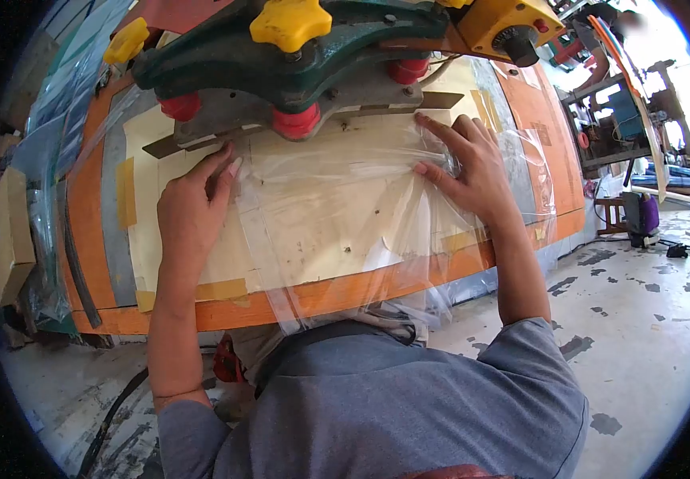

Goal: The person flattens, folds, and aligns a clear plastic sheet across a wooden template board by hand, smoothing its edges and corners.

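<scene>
Clear plastic film (329, 180) lies over the cream sheet on the worktable and hangs over its front edge. My left hand (201, 191) is at the film's left edge, thumb and forefinger pinched on it near the metal bar. On the right side, my right hand (468, 168) rests on the film with thumb and fingers apart, the forefinger stretched toward the bar. Just beyond both hands is the thin metal bar (443, 100) under the green press head (297, 72), which has red knobs below it.
The cream sheet (147, 239) is taped to the orange table (241, 313). A yellow control box (504, 28) with a black dial is at the upper right. A cardboard box (11, 231) stands at the left. Machinery (624, 120) is at the far right.
</scene>
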Tool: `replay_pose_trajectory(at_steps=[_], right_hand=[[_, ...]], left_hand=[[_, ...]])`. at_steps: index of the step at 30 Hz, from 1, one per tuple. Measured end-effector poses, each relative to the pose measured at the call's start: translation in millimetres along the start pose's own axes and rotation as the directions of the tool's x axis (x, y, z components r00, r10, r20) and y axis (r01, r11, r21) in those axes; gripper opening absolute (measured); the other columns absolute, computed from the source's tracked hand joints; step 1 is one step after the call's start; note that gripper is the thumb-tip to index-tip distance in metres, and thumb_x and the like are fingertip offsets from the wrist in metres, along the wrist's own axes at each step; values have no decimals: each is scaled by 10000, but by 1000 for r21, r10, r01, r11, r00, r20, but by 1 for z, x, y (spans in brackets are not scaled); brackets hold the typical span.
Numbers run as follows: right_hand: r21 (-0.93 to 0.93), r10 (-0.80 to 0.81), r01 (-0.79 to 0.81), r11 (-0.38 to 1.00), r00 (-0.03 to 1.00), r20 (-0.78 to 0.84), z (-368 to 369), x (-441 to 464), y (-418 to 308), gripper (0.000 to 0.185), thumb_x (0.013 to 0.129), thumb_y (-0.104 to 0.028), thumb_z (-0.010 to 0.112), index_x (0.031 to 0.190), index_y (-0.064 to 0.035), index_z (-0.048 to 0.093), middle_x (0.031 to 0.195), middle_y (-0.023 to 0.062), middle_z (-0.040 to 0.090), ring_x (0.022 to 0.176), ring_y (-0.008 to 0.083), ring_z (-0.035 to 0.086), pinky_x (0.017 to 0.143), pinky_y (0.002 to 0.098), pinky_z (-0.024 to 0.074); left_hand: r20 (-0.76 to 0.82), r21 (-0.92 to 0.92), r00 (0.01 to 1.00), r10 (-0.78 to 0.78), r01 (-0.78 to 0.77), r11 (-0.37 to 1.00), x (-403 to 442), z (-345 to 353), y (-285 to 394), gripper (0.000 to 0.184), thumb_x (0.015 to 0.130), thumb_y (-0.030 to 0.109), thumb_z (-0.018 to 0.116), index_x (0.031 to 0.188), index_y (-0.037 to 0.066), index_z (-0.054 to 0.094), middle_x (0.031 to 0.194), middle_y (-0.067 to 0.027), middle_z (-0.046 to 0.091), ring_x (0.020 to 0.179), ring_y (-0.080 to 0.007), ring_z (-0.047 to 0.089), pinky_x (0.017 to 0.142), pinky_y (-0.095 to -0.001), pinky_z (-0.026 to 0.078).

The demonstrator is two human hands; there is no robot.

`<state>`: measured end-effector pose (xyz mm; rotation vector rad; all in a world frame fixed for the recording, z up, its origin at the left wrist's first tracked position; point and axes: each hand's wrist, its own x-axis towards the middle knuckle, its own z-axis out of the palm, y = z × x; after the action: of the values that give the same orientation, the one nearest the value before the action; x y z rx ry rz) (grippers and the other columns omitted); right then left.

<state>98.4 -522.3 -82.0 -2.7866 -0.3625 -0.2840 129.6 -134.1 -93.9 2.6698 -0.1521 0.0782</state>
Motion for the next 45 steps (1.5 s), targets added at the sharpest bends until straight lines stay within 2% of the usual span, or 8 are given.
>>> replay_pose_trajectory(at_steps=[2,8,10,22,36,39,41,45], right_hand=[[5,6,-6,1000,1000,5,-1,1,-1,664,892,-572,743,1428,-186,675,904,96,525,908,296,525,863,426,424],[-21,1,0,1000,1000,13,-1,0,0,668,897,-575,737,1427,-175,672,920,99,537,915,293,523,878,430,429],[-28,-9,9,1000,1000,7,0,0,0,663,895,-569,739,1424,-174,673,924,99,541,916,294,525,867,428,429],[6,-43,43,999,999,-20,4,2,-1,649,871,-499,760,1419,-161,674,881,108,521,888,308,524,851,431,425],[-14,-22,22,1000,1000,1,1,2,-5,662,883,-506,755,1434,-150,668,898,106,529,905,306,528,862,439,427],[-19,-2,3,1000,1000,15,0,1,-5,654,894,-522,748,1436,-164,671,901,105,533,912,302,533,866,439,429],[-20,-6,7,1000,1000,14,1,1,-4,653,897,-530,743,1436,-168,673,902,103,533,913,301,534,868,439,429],[-18,-11,11,1000,1000,1,3,1,-1,661,896,-552,737,1433,-171,675,904,98,535,923,300,541,872,439,433]], left_hand=[[12,-9,1000,-5,5,1000,0,-2,2,352,1033,365,668,1309,162,751,788,-153,727,660,-258,674,681,-390,537],[-11,-19,1000,9,-9,1000,-1,1,-1,355,1036,373,664,1310,164,751,824,-165,744,697,-276,698,701,-397,548],[-13,14,1000,0,0,1000,1,1,-3,328,1014,367,674,1311,247,748,805,-139,747,717,-331,718,698,-412,564],[-26,15,1000,5,-5,1000,0,1,-2,290,1000,399,673,1205,228,787,786,-127,749,752,-355,731,687,-452,578],[-23,5,1000,20,-19,1000,-1,2,-3,297,1012,385,662,1242,233,772,828,-117,766,779,-334,743,713,-428,585],[-55,7,997,48,-47,999,-1,2,-2,313,1010,373,698,1288,243,764,696,-106,697,588,-254,634,611,-383,507],[9,20,1000,-19,19,1000,-1,-4,3,303,1013,382,665,1262,245,770,832,-115,767,769,-319,745,718,-411,582],[10,17,999,-33,33,999,-1,-2,3,308,1014,377,666,1275,248,766,832,-118,767,765,-317,743,720,-409,582]])
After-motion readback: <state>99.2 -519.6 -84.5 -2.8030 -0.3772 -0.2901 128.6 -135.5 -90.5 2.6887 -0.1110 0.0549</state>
